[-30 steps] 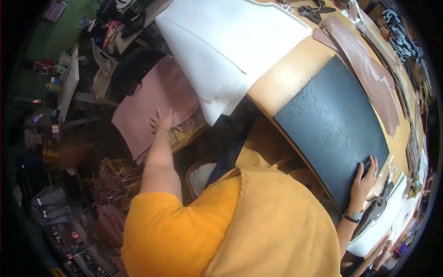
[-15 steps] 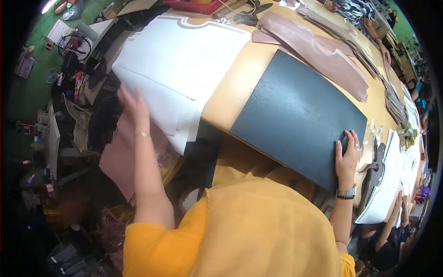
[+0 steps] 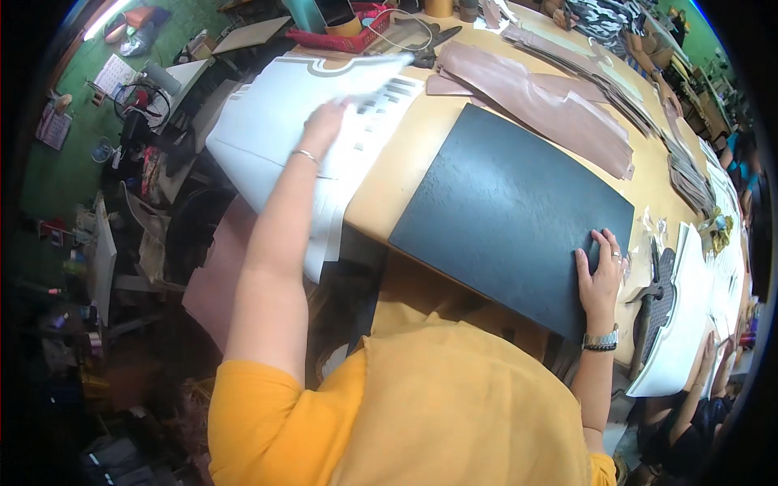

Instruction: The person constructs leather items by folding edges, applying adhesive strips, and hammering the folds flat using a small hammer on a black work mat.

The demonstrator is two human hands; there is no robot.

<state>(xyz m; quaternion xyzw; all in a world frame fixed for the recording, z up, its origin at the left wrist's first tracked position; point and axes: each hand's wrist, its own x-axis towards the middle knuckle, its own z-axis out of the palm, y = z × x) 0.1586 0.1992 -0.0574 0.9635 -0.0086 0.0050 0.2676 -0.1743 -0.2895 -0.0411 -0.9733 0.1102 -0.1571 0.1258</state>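
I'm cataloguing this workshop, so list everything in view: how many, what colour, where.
Table: one, tan, centre to right
Board: one, black, table's near edge
White sheets: several, white, left of the board; more lower right
Long pieces: several, brownish pink, beyond the board
Basket: one, red, far left of table
Pink sheets: count unclear, pink, left
Fan: one, dark, far left
Camouflage cloth: count unclear, mixed, upper right
The rest: too small or blurred
Co-worker's hands: two, bare, lower right
Left hand: one, bare, at white sheets
Right hand: one, bare, on board
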